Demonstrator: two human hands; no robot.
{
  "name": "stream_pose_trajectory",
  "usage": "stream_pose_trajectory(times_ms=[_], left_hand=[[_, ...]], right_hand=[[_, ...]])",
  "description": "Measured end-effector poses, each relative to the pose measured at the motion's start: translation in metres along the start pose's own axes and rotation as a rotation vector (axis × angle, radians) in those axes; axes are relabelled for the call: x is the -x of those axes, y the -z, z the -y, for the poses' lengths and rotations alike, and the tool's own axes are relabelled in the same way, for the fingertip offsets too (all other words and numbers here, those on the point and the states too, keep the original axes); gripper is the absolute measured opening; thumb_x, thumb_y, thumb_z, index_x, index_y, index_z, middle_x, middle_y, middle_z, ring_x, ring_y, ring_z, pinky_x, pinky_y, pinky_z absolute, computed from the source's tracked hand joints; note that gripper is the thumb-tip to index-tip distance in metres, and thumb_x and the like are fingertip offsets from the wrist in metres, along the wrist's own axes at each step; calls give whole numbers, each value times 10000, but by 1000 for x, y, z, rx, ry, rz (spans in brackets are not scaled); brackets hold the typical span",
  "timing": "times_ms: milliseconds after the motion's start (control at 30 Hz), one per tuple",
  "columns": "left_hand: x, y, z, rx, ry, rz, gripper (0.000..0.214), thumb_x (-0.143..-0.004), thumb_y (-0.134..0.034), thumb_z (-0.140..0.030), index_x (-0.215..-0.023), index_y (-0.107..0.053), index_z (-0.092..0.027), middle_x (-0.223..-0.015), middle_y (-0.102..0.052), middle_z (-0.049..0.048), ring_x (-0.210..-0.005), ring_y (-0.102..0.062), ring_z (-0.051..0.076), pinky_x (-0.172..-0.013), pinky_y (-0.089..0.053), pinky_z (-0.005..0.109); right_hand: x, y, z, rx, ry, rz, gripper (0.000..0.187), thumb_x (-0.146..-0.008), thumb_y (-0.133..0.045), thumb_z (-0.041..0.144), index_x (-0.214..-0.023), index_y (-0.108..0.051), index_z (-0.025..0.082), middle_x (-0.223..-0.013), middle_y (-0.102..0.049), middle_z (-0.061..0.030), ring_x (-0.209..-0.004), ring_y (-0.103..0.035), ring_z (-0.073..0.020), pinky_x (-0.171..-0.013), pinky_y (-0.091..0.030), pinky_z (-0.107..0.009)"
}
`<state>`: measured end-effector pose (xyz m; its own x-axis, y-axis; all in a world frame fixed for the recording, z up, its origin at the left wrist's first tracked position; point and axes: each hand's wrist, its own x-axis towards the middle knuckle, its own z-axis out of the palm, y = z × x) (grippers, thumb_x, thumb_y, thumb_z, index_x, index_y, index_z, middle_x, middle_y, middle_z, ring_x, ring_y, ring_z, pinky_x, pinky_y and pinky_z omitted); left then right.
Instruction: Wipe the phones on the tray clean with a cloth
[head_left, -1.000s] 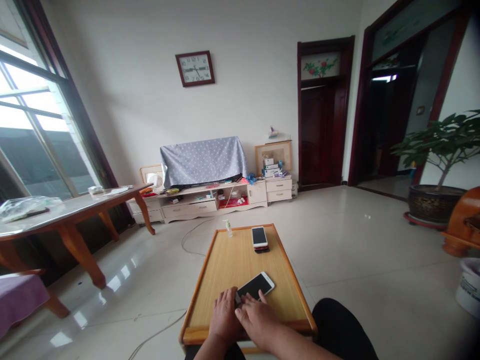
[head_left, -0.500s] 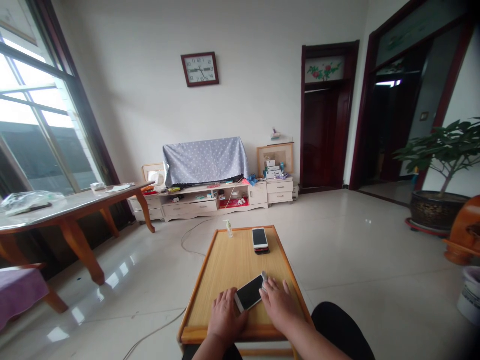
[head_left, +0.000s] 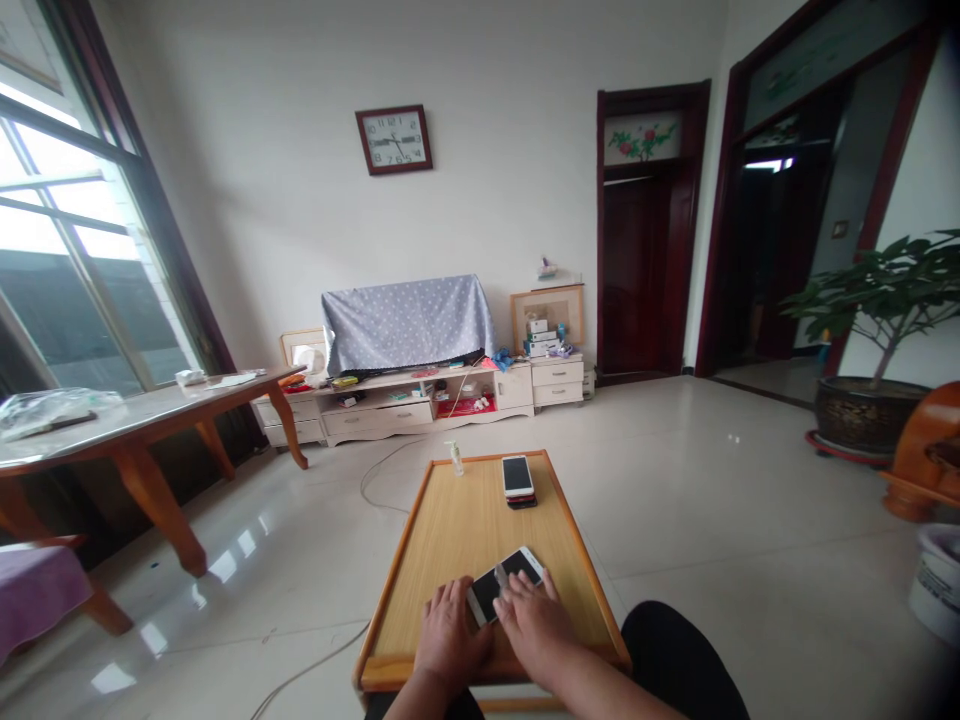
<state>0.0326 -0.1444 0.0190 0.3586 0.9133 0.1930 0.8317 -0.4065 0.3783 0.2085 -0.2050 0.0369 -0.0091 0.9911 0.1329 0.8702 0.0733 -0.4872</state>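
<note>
A white smartphone with a dark screen [head_left: 484, 598] lies at a slant on the small wooden table [head_left: 427, 550]. My left hand [head_left: 452, 632] grips its lower left end, thumb at the near edge and fingers at the far side. Over the middle of the screen is my right hand [head_left: 535, 622], its fingers pressed down on a small grey cloth [head_left: 501, 576]. The hand hides most of the cloth and part of the phone.
Farther up the table sit a stack of phones [head_left: 517, 478] and a clear pump bottle [head_left: 456, 460]. A dark knee [head_left: 679, 660] is right of the table. Beyond stand a low white cabinet [head_left: 390, 420], a larger table [head_left: 172, 410] and a potted plant [head_left: 862, 415].
My right hand has slid the grey cloth leftward across the screen, from the phone's upper right end to its middle. The left hand keeps its place on the phone.
</note>
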Motion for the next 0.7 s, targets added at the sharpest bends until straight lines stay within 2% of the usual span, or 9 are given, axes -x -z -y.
stream_pose_trajectory(times_ms=[67,167,333,467,600,700], left_hand=[[0,0,0,-5,12,19,518,-765,-581,-359,-1269,-531,-250,-1272,-629,65,-1193,-525,244,-1020,-339,353],[1,2,0,-17,22,50,514,-757,-578,-324,-1265,-527,-265,-1273,-627,55,-1187,-526,236,-1008,-343,346],[2,5,-1,4,18,33,530,-780,-595,-436,-1275,-526,-258,-1284,-622,64,-1210,-518,249,-1029,-339,357],[3,8,-2,-12,12,35,549,-756,-605,-375,-1284,-529,-246,-1292,-622,69,-1234,-512,250,-1034,-339,352],[3,9,-4,-18,15,34,561,-729,-601,-318,-1282,-531,-250,-1287,-626,65,-1232,-514,247,-1040,-334,343],[3,8,-4,-18,16,31,564,-728,-598,-312,-1285,-532,-248,-1296,-621,71,-1235,-513,251,-1043,-327,343]], right_hand=[[6,-2,14,-66,88,40,598,-1052,-172,488,-1339,-633,238,-1465,-544,-100,-1418,-423,-261,-1226,-81,-531],[13,1,25,-127,134,56,560,-1057,-196,472,-1349,-622,257,-1432,-579,-90,-1394,-456,-244,-1228,-82,-519],[19,4,15,-138,150,45,582,-1066,-169,432,-1170,-722,285,-1381,-628,-48,-1357,-502,-215,-1235,-54,-484],[18,-1,-7,-80,64,-20,573,-1057,-180,454,-1283,-671,264,-1419,-592,-74,-1381,-475,-224,-1234,-55,-496],[4,9,-29,-3,-83,-69,608,-1048,-165,479,-1303,-664,241,-1430,-578,-96,-1400,-450,-252,-1226,-94,-519],[-4,14,-32,43,-135,-81,606,-1042,-181,481,-1322,-652,222,-1451,-556,-106,-1409,-437,-270,-1226,-110,-515]])
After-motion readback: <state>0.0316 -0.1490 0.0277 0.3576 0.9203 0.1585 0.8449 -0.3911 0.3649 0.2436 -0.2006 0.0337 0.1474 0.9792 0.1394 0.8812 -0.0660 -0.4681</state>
